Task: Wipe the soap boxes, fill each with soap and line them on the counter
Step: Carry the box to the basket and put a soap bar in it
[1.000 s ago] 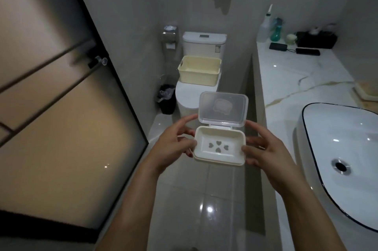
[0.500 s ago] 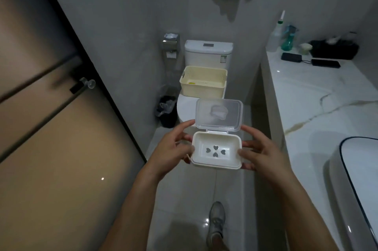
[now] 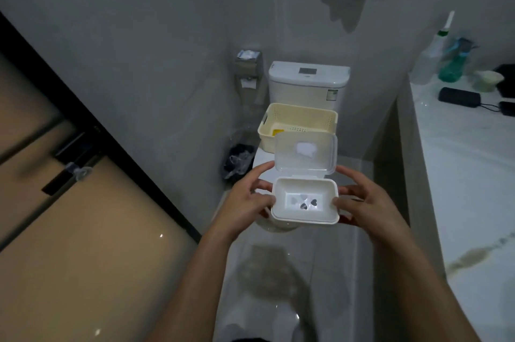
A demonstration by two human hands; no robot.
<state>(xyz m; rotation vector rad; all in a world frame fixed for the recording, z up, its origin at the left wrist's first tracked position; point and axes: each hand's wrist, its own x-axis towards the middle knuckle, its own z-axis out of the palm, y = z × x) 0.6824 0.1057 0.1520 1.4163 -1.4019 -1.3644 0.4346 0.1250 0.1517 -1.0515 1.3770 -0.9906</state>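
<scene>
Soap box (image 3: 305, 203), white, hinged clear lid (image 3: 305, 154) standing open: held in mid-air between both hands, in front of the toilet (image 3: 308, 81) and well left of the bench (image 3: 471, 174). Left hand (image 3: 242, 203) grips the box's left end, fingers curled round it; right hand (image 3: 362, 203) grips the right end likewise. Interior: empty, only heart-shaped drain holes showing; no soap in it. Progress, judged: early; this box is unfilled, whether it has been wiped cannot be told, and no boxes stand lined on the bench. A yellow basket (image 3: 299, 125) sits on the toilet seat just behind the box; its contents are largely hidden. Clearances: bench edge runs close along the right forearm; glass door (image 3: 83, 216) bounds the left; a narrow strip of floor lies open ahead. Bench surface near the person is open marble, with bottles (image 3: 446, 60) and dark devices at the far end.
</scene>
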